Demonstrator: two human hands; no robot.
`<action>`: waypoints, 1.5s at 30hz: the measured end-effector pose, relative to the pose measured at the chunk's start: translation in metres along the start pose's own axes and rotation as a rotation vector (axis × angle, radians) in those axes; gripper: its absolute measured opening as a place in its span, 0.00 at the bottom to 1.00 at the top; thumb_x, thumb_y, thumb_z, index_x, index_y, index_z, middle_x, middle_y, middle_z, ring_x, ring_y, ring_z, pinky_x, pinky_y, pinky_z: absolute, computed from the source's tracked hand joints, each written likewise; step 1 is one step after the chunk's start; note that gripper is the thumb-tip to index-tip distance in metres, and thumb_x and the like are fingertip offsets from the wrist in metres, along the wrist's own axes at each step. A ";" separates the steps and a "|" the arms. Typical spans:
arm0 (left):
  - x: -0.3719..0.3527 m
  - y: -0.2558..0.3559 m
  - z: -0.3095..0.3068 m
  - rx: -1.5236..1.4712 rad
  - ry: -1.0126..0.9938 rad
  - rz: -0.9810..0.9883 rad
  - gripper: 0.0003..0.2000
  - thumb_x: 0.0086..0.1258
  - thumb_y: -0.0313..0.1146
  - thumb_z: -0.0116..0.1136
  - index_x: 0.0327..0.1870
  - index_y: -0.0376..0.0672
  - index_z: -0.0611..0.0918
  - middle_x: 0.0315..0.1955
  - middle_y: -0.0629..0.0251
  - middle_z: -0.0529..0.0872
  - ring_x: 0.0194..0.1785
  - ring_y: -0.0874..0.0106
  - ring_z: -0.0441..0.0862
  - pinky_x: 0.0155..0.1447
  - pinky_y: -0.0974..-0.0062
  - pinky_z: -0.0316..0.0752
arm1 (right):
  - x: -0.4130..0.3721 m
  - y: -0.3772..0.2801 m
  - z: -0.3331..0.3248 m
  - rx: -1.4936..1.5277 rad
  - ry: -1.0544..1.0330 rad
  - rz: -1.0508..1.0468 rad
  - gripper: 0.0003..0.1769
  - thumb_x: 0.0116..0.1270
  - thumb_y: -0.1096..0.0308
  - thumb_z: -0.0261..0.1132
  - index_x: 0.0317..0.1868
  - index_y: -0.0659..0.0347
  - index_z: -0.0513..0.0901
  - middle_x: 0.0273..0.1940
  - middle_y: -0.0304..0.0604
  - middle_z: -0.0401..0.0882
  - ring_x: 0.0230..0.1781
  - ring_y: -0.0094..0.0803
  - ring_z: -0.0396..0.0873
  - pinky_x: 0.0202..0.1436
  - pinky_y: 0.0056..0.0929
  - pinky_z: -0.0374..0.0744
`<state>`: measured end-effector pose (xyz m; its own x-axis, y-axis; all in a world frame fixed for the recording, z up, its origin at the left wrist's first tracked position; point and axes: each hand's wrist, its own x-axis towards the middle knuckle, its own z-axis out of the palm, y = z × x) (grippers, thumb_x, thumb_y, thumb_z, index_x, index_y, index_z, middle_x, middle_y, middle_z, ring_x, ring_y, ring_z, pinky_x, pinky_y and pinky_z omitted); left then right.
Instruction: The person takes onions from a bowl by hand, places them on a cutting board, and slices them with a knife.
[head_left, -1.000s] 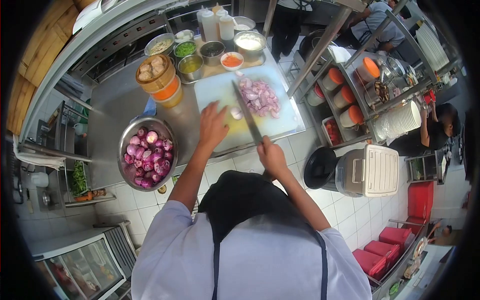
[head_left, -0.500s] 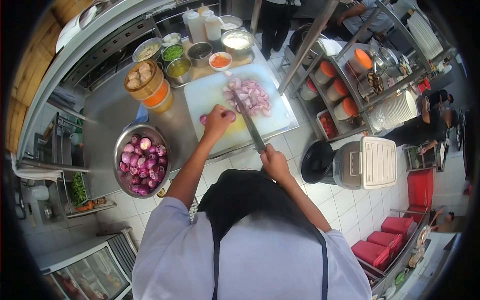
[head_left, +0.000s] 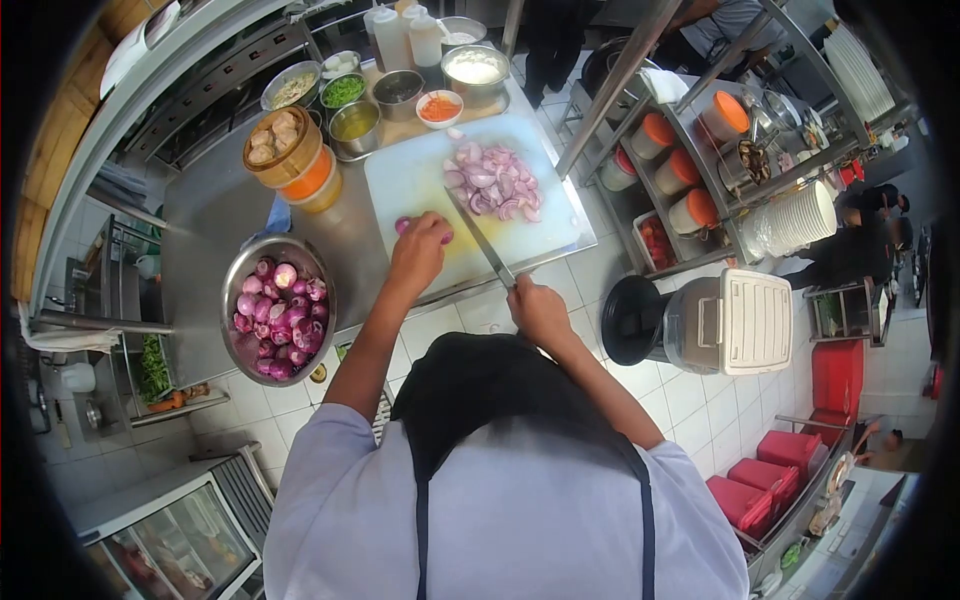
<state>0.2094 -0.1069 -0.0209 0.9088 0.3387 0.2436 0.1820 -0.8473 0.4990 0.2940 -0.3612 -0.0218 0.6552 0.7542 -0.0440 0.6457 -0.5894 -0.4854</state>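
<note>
Since a second ago the left hand, then flat on the board, has closed over a purple shallot. Nearest, the right hand is wrapped tight round the handle of the knife, its blade angled toward 11 o'clock, just beside the shallot. A steel bowl of whole ones sits at 8 o'clock, within easy reach. Left fingers curl down, likely pinning the shallot to the cutting board against rolling. Sliced pieces lie heaped at 1 o'clock, seemingly pushed clear.
</note>
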 end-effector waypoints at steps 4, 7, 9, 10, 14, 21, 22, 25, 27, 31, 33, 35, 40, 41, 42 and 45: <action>-0.001 0.000 0.003 -0.215 0.102 -0.062 0.12 0.63 0.21 0.68 0.47 0.41 0.88 0.47 0.57 0.85 0.54 0.52 0.84 0.58 0.57 0.79 | 0.002 0.001 0.008 0.034 0.024 -0.014 0.12 0.76 0.62 0.63 0.41 0.64 0.77 0.26 0.61 0.84 0.29 0.63 0.84 0.37 0.62 0.81; -0.002 0.004 0.002 -0.075 0.169 -0.051 0.11 0.63 0.23 0.70 0.47 0.40 0.88 0.47 0.56 0.85 0.54 0.52 0.84 0.58 0.56 0.79 | 0.003 -0.005 0.005 0.027 0.009 -0.031 0.12 0.76 0.63 0.63 0.42 0.65 0.77 0.27 0.61 0.85 0.29 0.62 0.85 0.37 0.61 0.82; 0.001 -0.001 0.004 -0.129 0.079 -0.044 0.12 0.63 0.24 0.71 0.47 0.40 0.88 0.47 0.57 0.85 0.53 0.52 0.84 0.58 0.56 0.79 | 0.008 -0.011 -0.001 -0.024 -0.044 -0.029 0.12 0.77 0.63 0.62 0.44 0.67 0.77 0.29 0.61 0.86 0.30 0.60 0.87 0.37 0.58 0.84; 0.003 -0.002 0.007 -0.157 0.033 -0.039 0.12 0.63 0.24 0.71 0.47 0.40 0.88 0.47 0.57 0.85 0.53 0.52 0.84 0.58 0.56 0.79 | 0.011 -0.014 -0.002 -0.037 -0.037 -0.048 0.12 0.76 0.64 0.62 0.44 0.67 0.77 0.29 0.61 0.86 0.30 0.60 0.87 0.36 0.58 0.84; 0.005 0.005 0.021 -0.216 0.041 -0.023 0.10 0.63 0.25 0.71 0.46 0.40 0.87 0.46 0.57 0.85 0.53 0.52 0.84 0.56 0.56 0.80 | 0.031 -0.015 0.008 -0.110 -0.027 -0.091 0.08 0.75 0.69 0.59 0.43 0.68 0.78 0.29 0.61 0.87 0.31 0.58 0.89 0.36 0.55 0.85; 0.016 0.012 0.011 -0.052 -0.012 0.050 0.08 0.60 0.24 0.70 0.39 0.39 0.84 0.42 0.57 0.83 0.51 0.53 0.83 0.53 0.55 0.80 | 0.051 -0.051 -0.040 -0.218 -0.215 -0.069 0.08 0.73 0.73 0.58 0.44 0.70 0.79 0.35 0.61 0.89 0.35 0.55 0.91 0.41 0.50 0.89; 0.018 0.010 0.012 -0.047 -0.020 0.059 0.07 0.60 0.23 0.70 0.38 0.39 0.84 0.42 0.57 0.83 0.50 0.53 0.83 0.54 0.55 0.80 | 0.052 -0.050 -0.039 -0.221 -0.224 -0.070 0.09 0.73 0.72 0.58 0.44 0.70 0.79 0.34 0.60 0.89 0.35 0.56 0.91 0.41 0.51 0.88; 0.019 0.009 0.011 -0.073 -0.026 0.067 0.07 0.60 0.22 0.69 0.37 0.39 0.83 0.43 0.57 0.83 0.51 0.53 0.83 0.54 0.55 0.80 | 0.053 -0.045 -0.031 -0.216 -0.219 -0.063 0.10 0.73 0.70 0.57 0.46 0.71 0.78 0.33 0.60 0.89 0.35 0.58 0.90 0.42 0.54 0.87; 0.019 0.010 0.010 -0.092 -0.014 0.059 0.07 0.60 0.22 0.69 0.37 0.38 0.83 0.43 0.57 0.83 0.51 0.52 0.83 0.54 0.55 0.80 | 0.052 -0.040 -0.008 -0.192 -0.174 -0.048 0.10 0.73 0.70 0.57 0.46 0.71 0.78 0.33 0.59 0.89 0.35 0.58 0.90 0.42 0.53 0.87; 0.017 0.006 0.013 -0.107 -0.009 0.062 0.08 0.59 0.21 0.69 0.37 0.38 0.83 0.43 0.56 0.83 0.51 0.51 0.83 0.54 0.54 0.80 | 0.083 -0.026 0.033 -0.129 -0.116 -0.082 0.11 0.73 0.69 0.58 0.48 0.70 0.78 0.33 0.59 0.89 0.35 0.58 0.90 0.42 0.54 0.87; 0.016 0.006 0.014 -0.100 -0.016 0.061 0.08 0.58 0.20 0.69 0.37 0.38 0.84 0.43 0.56 0.83 0.51 0.51 0.83 0.54 0.54 0.80 | 0.096 -0.025 0.022 -0.103 -0.124 -0.079 0.11 0.73 0.68 0.58 0.48 0.69 0.78 0.33 0.59 0.89 0.35 0.58 0.90 0.41 0.55 0.87; 0.019 0.007 0.013 -0.115 -0.010 0.068 0.08 0.58 0.20 0.69 0.37 0.38 0.83 0.43 0.55 0.84 0.51 0.51 0.83 0.54 0.54 0.80 | 0.098 -0.037 -0.003 -0.153 -0.147 -0.115 0.10 0.73 0.69 0.58 0.47 0.69 0.78 0.33 0.59 0.89 0.34 0.55 0.91 0.38 0.51 0.88; 0.017 0.005 0.013 -0.165 0.001 0.048 0.08 0.58 0.19 0.69 0.36 0.38 0.83 0.43 0.55 0.84 0.51 0.51 0.83 0.54 0.54 0.80 | 0.088 -0.035 0.020 -0.155 -0.089 -0.117 0.11 0.73 0.68 0.59 0.47 0.69 0.78 0.33 0.60 0.89 0.35 0.55 0.91 0.39 0.52 0.88; 0.016 0.005 0.014 -0.155 0.002 0.047 0.08 0.58 0.19 0.69 0.36 0.38 0.83 0.43 0.55 0.84 0.51 0.51 0.83 0.54 0.54 0.80 | 0.091 -0.028 0.038 -0.133 -0.075 -0.115 0.11 0.73 0.67 0.60 0.47 0.69 0.78 0.33 0.60 0.88 0.35 0.55 0.90 0.40 0.53 0.87; 0.015 0.005 0.015 -0.143 0.003 0.047 0.08 0.58 0.20 0.69 0.37 0.38 0.83 0.43 0.55 0.84 0.51 0.51 0.83 0.55 0.55 0.80 | 0.094 -0.033 0.037 -0.110 -0.059 -0.111 0.12 0.73 0.66 0.61 0.47 0.68 0.78 0.33 0.60 0.88 0.36 0.56 0.90 0.42 0.55 0.86; 0.013 0.001 0.019 -0.147 0.006 0.044 0.08 0.59 0.20 0.69 0.37 0.38 0.83 0.42 0.55 0.84 0.51 0.51 0.83 0.55 0.55 0.80 | 0.108 -0.033 0.014 -0.124 -0.147 -0.095 0.13 0.73 0.66 0.60 0.47 0.70 0.78 0.33 0.62 0.87 0.37 0.58 0.89 0.43 0.56 0.86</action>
<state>0.2284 -0.1108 -0.0328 0.9123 0.3054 0.2730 0.0847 -0.7927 0.6038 0.3381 -0.2564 -0.0233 0.5309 0.8367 -0.1341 0.7511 -0.5379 -0.3828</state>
